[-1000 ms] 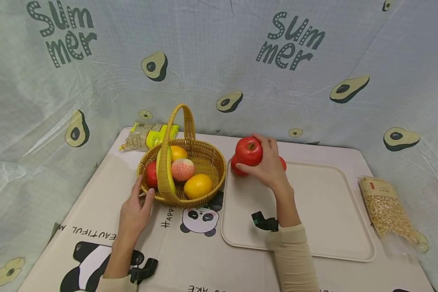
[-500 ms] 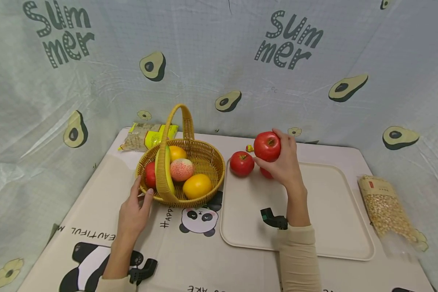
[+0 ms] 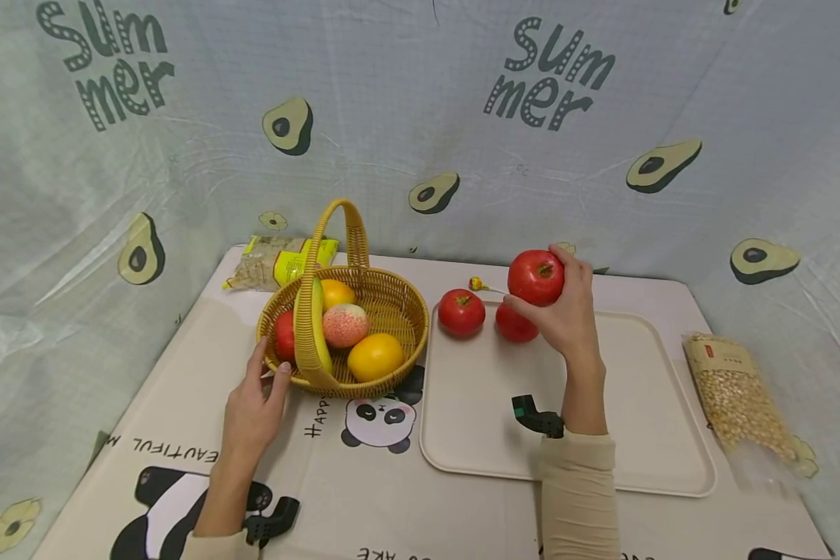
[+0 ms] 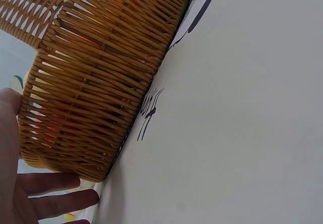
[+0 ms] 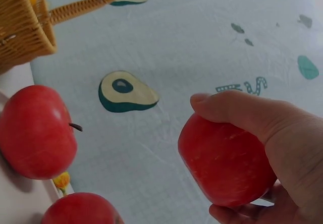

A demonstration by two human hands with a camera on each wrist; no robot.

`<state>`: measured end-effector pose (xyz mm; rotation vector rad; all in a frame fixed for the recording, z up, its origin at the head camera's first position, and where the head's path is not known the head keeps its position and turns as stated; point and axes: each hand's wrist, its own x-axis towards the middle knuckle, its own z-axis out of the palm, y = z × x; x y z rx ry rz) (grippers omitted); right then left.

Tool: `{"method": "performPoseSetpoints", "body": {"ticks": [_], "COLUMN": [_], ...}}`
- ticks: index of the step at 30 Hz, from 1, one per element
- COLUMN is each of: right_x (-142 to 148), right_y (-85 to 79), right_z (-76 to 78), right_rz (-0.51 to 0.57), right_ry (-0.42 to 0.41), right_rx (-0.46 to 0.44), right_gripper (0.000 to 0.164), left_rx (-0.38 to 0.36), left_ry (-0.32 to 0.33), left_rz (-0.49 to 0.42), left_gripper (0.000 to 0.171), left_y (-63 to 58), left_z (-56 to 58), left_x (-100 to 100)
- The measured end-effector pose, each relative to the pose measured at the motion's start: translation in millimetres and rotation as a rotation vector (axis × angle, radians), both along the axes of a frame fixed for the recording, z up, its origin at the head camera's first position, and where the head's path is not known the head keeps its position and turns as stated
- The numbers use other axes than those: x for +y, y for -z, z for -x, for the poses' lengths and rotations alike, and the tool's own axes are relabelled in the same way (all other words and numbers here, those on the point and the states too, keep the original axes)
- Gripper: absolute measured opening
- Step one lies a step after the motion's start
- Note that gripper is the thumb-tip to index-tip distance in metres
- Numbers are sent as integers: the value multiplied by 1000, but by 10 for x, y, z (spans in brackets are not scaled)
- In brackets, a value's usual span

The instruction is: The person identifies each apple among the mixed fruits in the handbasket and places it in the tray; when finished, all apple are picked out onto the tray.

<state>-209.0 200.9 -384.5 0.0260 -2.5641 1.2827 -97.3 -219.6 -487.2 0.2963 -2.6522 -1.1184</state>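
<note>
My right hand (image 3: 570, 311) grips a red apple (image 3: 534, 276) between thumb and fingers, held up over the back of the cream tray (image 3: 490, 404). Two more apples lie at the tray's back left: one apple (image 3: 461, 313) near the corner, another apple (image 3: 514, 323) partly covered by the held one. My left hand (image 3: 248, 412) touches the near left side of a wicker basket (image 3: 394, 311), its thumb at the rim and its fingers stretched along the woven wall (image 4: 96, 77). In the basket sit a banana (image 3: 318, 334), a speckled peach (image 3: 346, 326), an orange fruit (image 3: 376, 358) and others.
A lollipop (image 3: 475, 284) lies behind the tray. At the back left, behind the basket, is a yellow-printed bag (image 3: 273, 260). A clear bag of pale kernels (image 3: 742, 389) lies right of the tray. A hanging avocado-print sheet (image 3: 364, 117) closes off the back.
My right hand has moved right with the apple, from above the corner apple to past the second one, uncovering both and the lollipop. The left hand stays at the basket.
</note>
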Motion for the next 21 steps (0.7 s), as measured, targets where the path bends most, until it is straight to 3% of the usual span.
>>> {"method": "performPoseSetpoints", "body": {"ticks": [9, 21], "right_x": [-57, -247], "right_y": [-17, -25], "right_z": [-16, -29], "right_rz": [-4, -68], "right_ry": [-57, -137], "right_rx": [-12, 47], "right_gripper": [92, 89], "left_rx": [-20, -21], "left_ry": [7, 12], "left_rz": [-8, -9], "left_gripper": [65, 65], "left_y": [-36, -49], "left_z": [-2, -7], "left_x": [4, 9]}}
